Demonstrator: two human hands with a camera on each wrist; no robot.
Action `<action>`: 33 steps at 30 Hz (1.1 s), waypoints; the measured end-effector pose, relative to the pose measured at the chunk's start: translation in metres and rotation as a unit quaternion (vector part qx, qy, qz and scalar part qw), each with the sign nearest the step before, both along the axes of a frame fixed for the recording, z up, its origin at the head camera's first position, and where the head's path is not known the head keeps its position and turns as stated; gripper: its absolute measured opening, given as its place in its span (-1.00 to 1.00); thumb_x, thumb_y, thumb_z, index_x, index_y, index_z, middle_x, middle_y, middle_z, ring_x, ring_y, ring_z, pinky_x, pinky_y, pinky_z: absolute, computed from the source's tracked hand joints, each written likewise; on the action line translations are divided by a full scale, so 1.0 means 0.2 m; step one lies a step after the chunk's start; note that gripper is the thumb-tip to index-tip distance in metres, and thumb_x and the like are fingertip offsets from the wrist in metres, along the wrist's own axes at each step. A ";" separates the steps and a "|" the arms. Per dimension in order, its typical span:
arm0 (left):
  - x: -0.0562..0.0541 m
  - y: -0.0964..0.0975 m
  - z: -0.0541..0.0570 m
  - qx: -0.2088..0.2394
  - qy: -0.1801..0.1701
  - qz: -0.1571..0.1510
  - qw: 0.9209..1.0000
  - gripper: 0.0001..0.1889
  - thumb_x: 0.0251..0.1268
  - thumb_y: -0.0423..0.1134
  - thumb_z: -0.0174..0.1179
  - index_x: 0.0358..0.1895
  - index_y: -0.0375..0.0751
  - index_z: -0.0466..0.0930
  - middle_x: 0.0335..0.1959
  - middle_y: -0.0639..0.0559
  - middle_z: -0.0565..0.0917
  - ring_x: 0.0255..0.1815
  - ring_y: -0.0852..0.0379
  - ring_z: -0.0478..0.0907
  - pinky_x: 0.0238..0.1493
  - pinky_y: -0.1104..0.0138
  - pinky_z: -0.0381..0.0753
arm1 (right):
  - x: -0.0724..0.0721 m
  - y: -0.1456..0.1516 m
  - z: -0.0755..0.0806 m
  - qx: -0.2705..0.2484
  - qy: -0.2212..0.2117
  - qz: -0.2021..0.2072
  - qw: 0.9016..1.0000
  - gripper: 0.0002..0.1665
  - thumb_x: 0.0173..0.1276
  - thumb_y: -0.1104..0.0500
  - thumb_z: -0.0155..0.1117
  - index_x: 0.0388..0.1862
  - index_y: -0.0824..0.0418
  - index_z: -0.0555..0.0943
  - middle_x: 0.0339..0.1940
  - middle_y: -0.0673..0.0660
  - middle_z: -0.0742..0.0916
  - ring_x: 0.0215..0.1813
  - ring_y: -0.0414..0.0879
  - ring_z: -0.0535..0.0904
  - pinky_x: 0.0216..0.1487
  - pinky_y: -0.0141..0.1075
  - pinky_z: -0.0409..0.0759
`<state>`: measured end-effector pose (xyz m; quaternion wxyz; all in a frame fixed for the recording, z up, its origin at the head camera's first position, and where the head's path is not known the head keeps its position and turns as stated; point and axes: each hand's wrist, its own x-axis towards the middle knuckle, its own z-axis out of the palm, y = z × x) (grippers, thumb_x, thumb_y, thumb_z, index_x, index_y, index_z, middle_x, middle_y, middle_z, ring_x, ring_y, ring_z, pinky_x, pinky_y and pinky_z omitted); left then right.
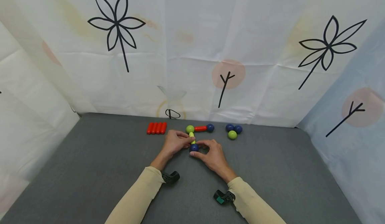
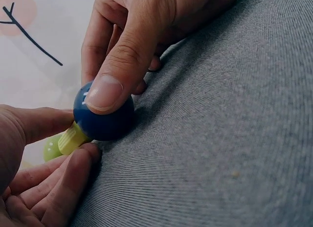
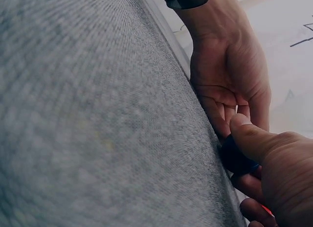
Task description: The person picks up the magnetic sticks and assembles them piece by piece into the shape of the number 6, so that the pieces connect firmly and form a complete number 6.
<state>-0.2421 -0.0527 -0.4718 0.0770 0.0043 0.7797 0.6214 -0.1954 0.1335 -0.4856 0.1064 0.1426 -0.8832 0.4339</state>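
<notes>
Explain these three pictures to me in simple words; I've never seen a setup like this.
There is no robot here, just a person's two bare hands, with cameras worn on the body. The wide picture comes from the head, looking forward and down. The other two come from the left and right wrists, close to the work.

The left hand pinches a yellow-green stick. The right hand grips the blue ball at its near end. At its far end is a green ball, from which a red stick runs to another blue ball.

Also on the grey surface lie four red sticks in a row and, to the right, two more blue balls beside a second green ball.
</notes>
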 end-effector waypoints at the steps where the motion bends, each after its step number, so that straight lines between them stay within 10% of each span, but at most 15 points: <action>1: 0.00 0.00 0.00 -0.002 0.001 0.002 1.000 -0.70 0.20 -0.22 0.49 -0.18 -0.43 0.74 -0.37 -0.16 0.79 -0.47 0.06 0.75 -0.37 0.27 0.73 | 0.00 0.00 0.00 0.001 0.000 0.001 1.000 -0.55 0.06 -0.03 0.68 -0.09 0.09 0.79 -0.29 -0.03 0.73 -0.22 -0.13 0.52 -0.18 -0.22 0.46; 13: 0.01 0.01 0.01 0.001 0.000 0.019 1.000 -0.76 0.22 -0.29 0.45 -0.17 -0.42 0.76 -0.36 -0.15 0.78 -0.46 0.10 0.74 -0.37 0.29 0.73 | 0.01 0.01 0.00 -0.002 0.005 0.034 0.999 -0.57 0.16 0.08 0.62 0.02 0.12 0.77 -0.14 -0.05 0.78 -0.13 -0.10 0.60 -0.09 -0.15 0.56; 22: -0.01 -0.03 0.01 -0.004 -0.001 0.044 0.999 -0.80 0.19 -0.28 0.48 -0.23 -0.38 0.79 -0.37 -0.14 0.78 -0.47 0.11 0.74 -0.35 0.28 0.73 | -0.03 0.04 0.00 -0.075 0.056 -0.073 0.993 -0.63 0.21 0.19 0.58 -0.02 0.28 0.73 -0.17 0.11 0.76 -0.17 0.03 0.61 -0.19 -0.20 0.55; 33: -0.02 -0.02 0.02 -0.022 0.010 0.049 0.999 -0.79 0.18 -0.25 0.49 -0.22 -0.34 0.80 -0.40 -0.10 0.78 -0.50 0.17 0.70 -0.39 0.32 0.70 | -0.16 0.11 0.02 -0.012 0.026 -0.122 0.992 -0.46 0.32 0.21 0.48 0.25 0.30 0.60 0.06 0.30 0.66 -0.15 0.09 0.65 -0.15 -0.04 0.63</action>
